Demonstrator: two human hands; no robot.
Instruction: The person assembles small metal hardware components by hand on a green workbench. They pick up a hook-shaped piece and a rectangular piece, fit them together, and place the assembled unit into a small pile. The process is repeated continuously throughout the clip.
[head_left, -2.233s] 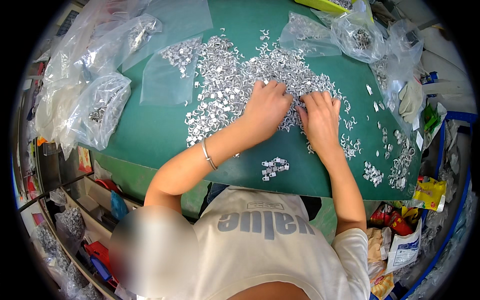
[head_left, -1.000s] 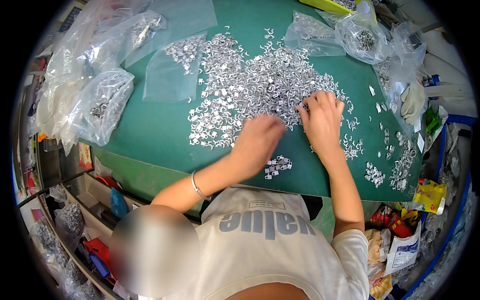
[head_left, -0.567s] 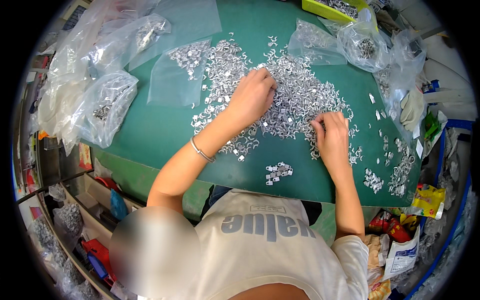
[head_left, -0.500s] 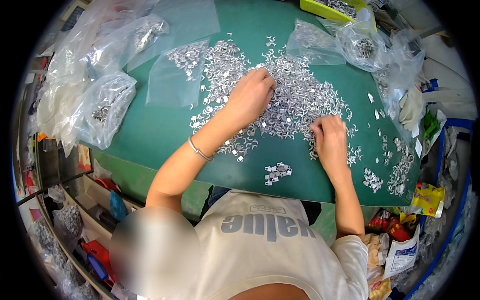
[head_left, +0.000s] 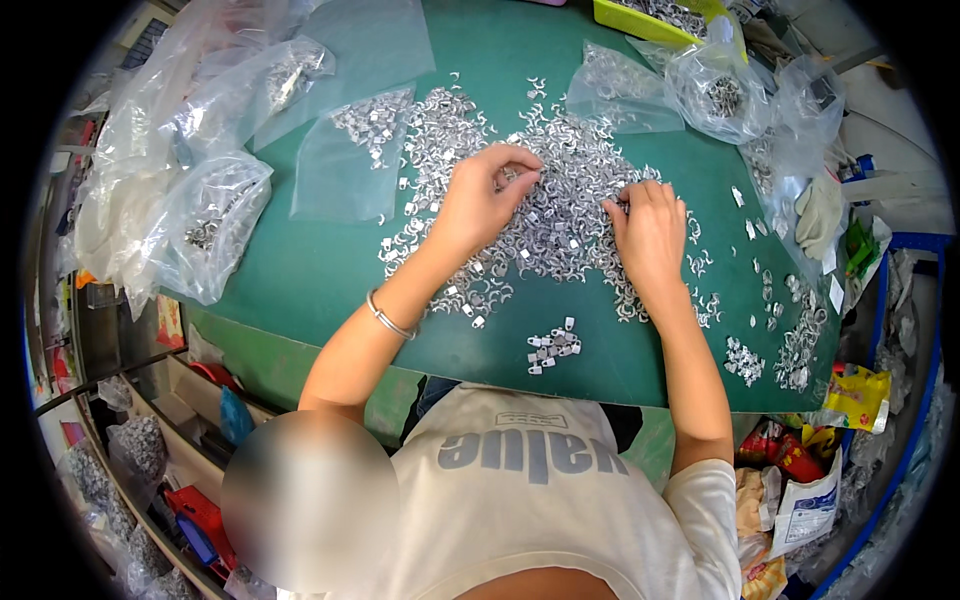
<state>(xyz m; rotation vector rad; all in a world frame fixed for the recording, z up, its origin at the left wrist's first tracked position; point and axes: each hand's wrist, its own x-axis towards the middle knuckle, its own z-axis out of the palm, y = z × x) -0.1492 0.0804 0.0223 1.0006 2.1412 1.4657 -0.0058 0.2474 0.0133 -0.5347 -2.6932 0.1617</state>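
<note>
Green matting covers the table (head_left: pixel 300 270), and a broad heap of small silvery metal clips (head_left: pixel 560 215) spreads over its middle toward the far edge. On the near left part of that heap the left hand (head_left: pixel 480 200) rests, a thin bangle (head_left: pixel 388 316) on its wrist, its fingers curled inward so that thumb and fingertips pinch at a few clips; exactly which piece is pinched is too small to tell. On the right part of the heap the right hand (head_left: pixel 650 228) lies palm down, fingers bent and close together, tips touching the clips. Near the table's front edge, apart from the heap and between the two forearms, sits a small separate cluster of clips (head_left: pixel 553 350). A flat clear plastic bag (head_left: pixel 355 160) holding some clips lies just left of the heap, and fuller clear bags (head_left: pixel 205 225) crowd the left edge. More bags of parts (head_left: pixel 715 90) stand at the far right corner beside a yellow tray (head_left: pixel 650 20) at the far edge. Scattered clips (head_left: pixel 790 345) trail along the right edge near the front corner.
</note>
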